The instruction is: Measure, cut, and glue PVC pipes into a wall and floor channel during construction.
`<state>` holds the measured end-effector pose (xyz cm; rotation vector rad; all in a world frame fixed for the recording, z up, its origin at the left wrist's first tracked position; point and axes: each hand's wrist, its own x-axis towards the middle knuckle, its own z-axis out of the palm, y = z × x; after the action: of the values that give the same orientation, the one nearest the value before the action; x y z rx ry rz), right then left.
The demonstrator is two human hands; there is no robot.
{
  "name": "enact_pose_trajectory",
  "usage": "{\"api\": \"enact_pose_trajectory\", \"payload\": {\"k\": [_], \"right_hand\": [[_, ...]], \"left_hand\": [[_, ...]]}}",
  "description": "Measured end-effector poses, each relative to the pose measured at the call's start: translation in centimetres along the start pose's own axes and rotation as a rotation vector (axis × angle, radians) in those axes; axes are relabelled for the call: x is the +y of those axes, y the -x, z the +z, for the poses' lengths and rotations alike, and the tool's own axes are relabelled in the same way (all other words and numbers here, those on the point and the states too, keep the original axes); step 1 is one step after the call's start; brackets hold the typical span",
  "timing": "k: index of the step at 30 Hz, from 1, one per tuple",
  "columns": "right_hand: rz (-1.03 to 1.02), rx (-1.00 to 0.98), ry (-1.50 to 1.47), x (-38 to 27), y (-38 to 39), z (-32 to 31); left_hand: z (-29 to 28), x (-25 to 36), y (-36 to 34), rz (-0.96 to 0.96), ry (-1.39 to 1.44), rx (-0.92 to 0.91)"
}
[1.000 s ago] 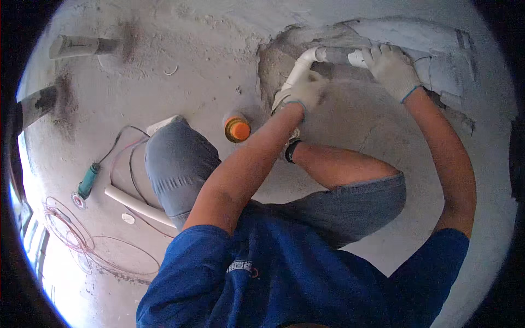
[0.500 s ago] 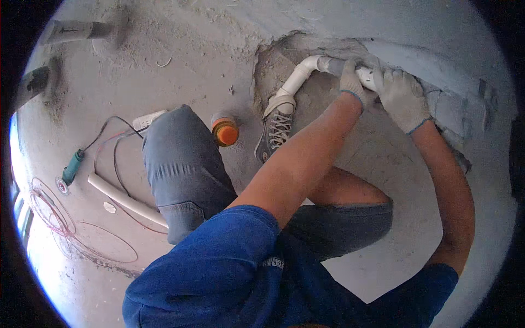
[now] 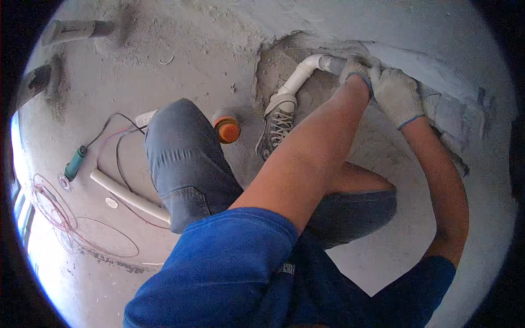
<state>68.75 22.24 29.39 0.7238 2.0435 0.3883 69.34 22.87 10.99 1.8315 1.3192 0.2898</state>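
Observation:
A white plastic pipe (image 3: 295, 79) with an elbow (image 3: 313, 62) and a grey section (image 3: 331, 64) lies in a chiselled recess (image 3: 265, 65). My left hand (image 3: 355, 69), in a pale knitted glove with blue cuff, is closed on the pipe's right-hand run. Just beside it, my gloved right hand (image 3: 395, 93) grips the same run, largely covering it. My laced canvas shoe (image 3: 278, 123) is against the pipe's lower end. A jar with an orange lid (image 3: 229, 131) stands left of the shoe.
On the floor at left lie a green angle grinder (image 3: 75, 163), a white power strip (image 3: 145, 117), a loose white pipe (image 3: 128, 197) and coiled thin cable (image 3: 74, 218). Two pipe stubs (image 3: 76, 31) (image 3: 34, 85) are at upper left. The wall (image 3: 421, 27) borders the recess at upper right.
My left hand has moved right from the lower pipe section to beside my right hand, uncovering the shoe. My right hand has shifted lower in the picture, and the pipe run appears lower too.

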Motion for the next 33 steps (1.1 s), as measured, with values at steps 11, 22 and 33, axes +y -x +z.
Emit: {"api": "enact_pose_trajectory", "payload": {"k": [11,22,33], "right_hand": [[-0.136,0.403,0.042,0.4,3.8,-0.5],[-0.109,0.323,-0.027,-0.2,0.2,2.5],[0.01,0.449,-0.179,-1.7,2.6,-2.6]], "left_hand": [[1.6,-0.4,1.1,-0.335,2.885,-0.046],[0.0,0.4,-0.4,-0.731,3.022,0.128],[0.7,-0.8,-0.8,-0.755,2.838,-0.12]]}}
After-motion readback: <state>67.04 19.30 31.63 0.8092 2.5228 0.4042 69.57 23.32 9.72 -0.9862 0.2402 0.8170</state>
